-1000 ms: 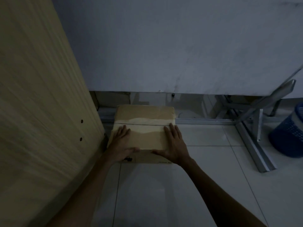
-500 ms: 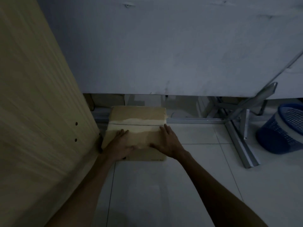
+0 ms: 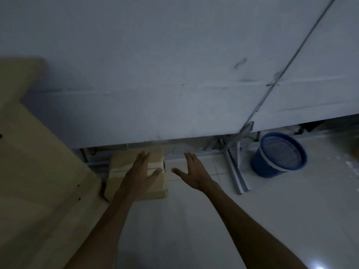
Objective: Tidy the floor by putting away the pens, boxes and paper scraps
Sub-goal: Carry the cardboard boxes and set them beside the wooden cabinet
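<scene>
head view: both hands (image 3: 140,172) spread flat over cardboard box (image 3: 136,177) on dim tiled floor (image 3: 174,220).

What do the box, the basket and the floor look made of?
Box: likely cardboard, matte tan, with a paler tape-like strip across the top.
Basket: probably plastic, blue, mesh-patterned wall.
Floor: seemingly glazed tile, pale and glossy, with grout lines and a light reflection.

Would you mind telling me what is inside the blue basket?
The blue basket shows only its bare mesh wall through the open mouth; nothing visible inside. Its bottom is hidden by the near rim and too dark to tell.
</scene>
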